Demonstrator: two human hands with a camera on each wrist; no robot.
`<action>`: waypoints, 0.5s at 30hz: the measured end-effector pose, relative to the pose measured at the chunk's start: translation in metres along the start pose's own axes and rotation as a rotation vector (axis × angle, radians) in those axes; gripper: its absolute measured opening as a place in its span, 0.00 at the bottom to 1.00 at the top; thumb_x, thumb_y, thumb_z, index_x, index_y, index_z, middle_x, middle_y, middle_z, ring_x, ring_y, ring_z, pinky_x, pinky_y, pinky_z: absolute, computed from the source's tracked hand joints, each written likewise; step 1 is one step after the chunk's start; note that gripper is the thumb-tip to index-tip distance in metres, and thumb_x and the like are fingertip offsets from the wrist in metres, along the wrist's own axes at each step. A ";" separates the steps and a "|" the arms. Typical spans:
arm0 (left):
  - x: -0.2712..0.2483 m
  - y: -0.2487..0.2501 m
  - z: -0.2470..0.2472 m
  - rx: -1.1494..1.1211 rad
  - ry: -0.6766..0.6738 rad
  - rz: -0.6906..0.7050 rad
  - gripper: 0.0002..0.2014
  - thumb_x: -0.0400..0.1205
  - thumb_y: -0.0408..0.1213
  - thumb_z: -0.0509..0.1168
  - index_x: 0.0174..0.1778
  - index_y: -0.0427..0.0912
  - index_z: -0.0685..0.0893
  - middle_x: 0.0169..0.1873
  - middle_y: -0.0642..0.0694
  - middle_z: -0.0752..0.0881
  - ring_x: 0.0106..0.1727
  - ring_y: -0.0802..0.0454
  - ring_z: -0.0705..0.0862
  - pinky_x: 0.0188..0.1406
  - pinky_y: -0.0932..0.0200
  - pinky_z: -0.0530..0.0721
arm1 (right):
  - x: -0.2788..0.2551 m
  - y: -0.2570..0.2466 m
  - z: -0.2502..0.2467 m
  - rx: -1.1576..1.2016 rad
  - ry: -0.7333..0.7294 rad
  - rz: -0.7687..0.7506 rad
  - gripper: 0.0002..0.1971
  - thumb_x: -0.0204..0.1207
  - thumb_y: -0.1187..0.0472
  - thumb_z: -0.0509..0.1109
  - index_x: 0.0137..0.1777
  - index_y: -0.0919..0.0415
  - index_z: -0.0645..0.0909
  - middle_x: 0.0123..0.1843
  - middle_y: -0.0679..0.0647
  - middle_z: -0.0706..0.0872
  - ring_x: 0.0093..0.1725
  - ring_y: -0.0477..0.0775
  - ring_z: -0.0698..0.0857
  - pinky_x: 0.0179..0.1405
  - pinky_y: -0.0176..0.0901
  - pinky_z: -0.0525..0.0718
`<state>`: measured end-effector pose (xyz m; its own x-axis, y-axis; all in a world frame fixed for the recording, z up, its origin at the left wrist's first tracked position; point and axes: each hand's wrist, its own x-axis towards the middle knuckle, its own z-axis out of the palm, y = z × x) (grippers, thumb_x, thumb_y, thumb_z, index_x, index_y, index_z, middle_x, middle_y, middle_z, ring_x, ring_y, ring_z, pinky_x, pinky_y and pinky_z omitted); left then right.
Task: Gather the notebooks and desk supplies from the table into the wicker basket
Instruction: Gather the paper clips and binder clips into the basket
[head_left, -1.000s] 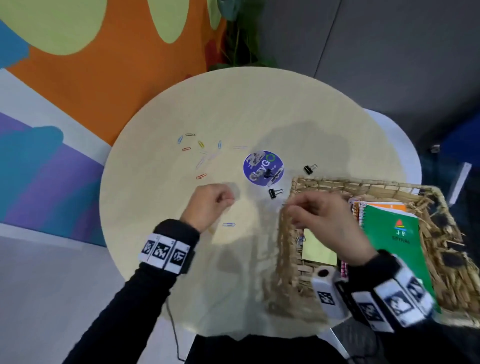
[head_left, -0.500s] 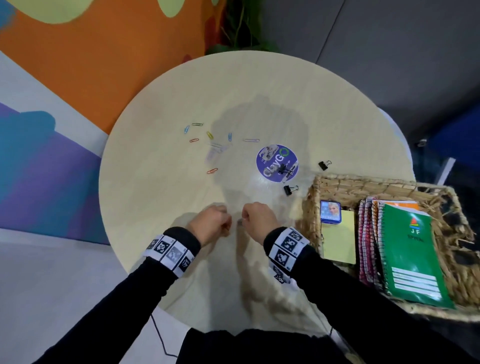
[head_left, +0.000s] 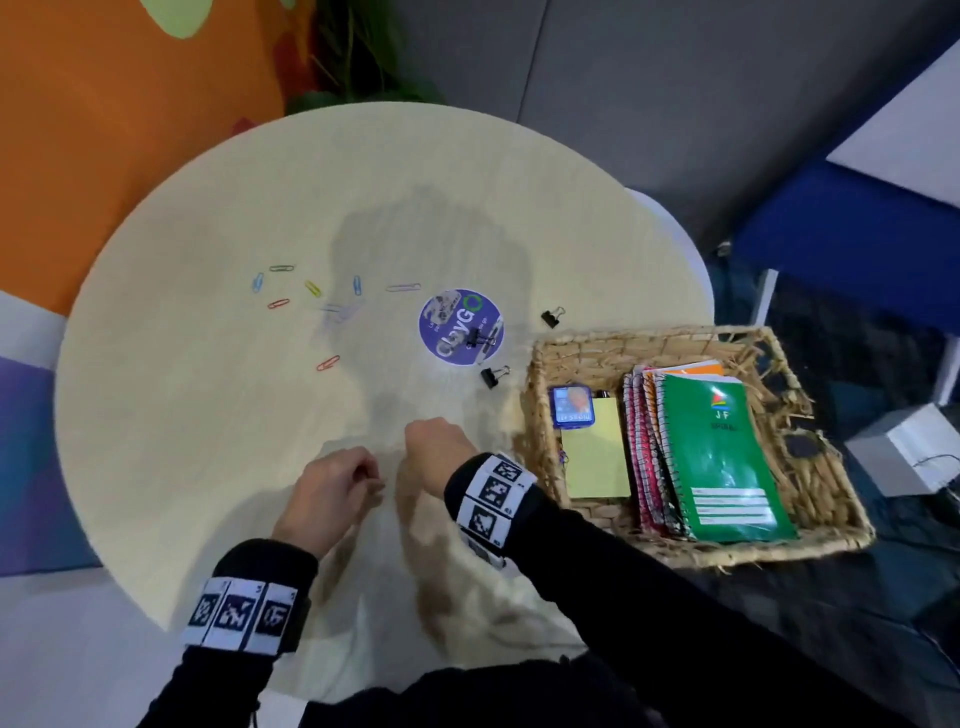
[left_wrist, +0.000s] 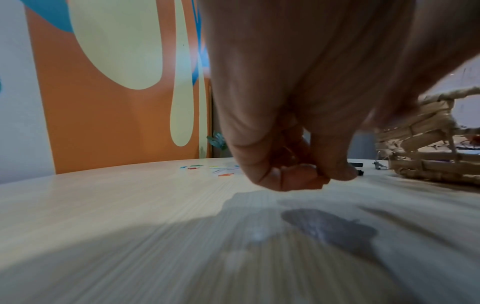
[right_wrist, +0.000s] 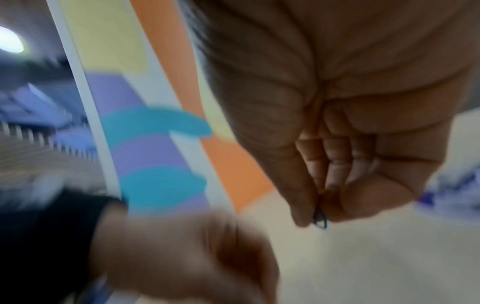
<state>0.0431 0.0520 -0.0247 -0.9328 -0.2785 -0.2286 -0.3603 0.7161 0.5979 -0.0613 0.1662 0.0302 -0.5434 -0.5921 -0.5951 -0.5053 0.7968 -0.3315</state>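
While the right hand (right_wrist: 337, 164) is pinching a paperclip (right_wrist: 320, 221) — light, springy wire, likely slippery — the left hand (head_left: 332, 493) is hovering curled over the table (head_left: 208, 415); its contents cannot be told.

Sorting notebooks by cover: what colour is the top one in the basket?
Green, clearest in the head view: the top notebook in the basket.

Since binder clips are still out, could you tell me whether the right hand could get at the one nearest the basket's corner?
Probably yes, though not to grasp yet: bare table lies between the right hand and that binder clip, but its fingers already pinch a paper clip.
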 end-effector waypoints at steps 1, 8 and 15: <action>0.000 0.004 0.000 -0.004 0.001 -0.010 0.04 0.72 0.29 0.74 0.37 0.38 0.85 0.32 0.46 0.87 0.34 0.49 0.81 0.33 0.69 0.69 | -0.010 0.005 -0.013 0.046 0.053 -0.028 0.11 0.79 0.68 0.62 0.59 0.68 0.79 0.60 0.67 0.84 0.61 0.68 0.82 0.58 0.52 0.80; 0.009 0.057 -0.011 -0.139 0.018 -0.058 0.09 0.69 0.37 0.78 0.30 0.51 0.83 0.27 0.47 0.87 0.32 0.68 0.82 0.32 0.78 0.72 | -0.086 0.110 -0.090 0.168 0.268 0.023 0.05 0.73 0.67 0.69 0.44 0.58 0.86 0.34 0.48 0.80 0.40 0.52 0.79 0.40 0.38 0.70; 0.012 0.145 -0.029 -0.208 0.066 0.098 0.04 0.71 0.36 0.76 0.35 0.42 0.88 0.30 0.48 0.88 0.32 0.54 0.83 0.37 0.77 0.74 | -0.054 0.154 -0.053 -0.107 0.023 0.152 0.11 0.75 0.69 0.66 0.52 0.68 0.88 0.56 0.65 0.87 0.51 0.65 0.87 0.52 0.48 0.85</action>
<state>-0.0202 0.1339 0.0815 -0.9587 -0.2600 -0.1149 -0.2530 0.5965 0.7617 -0.1455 0.3139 0.0503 -0.6330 -0.4697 -0.6154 -0.4839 0.8605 -0.1591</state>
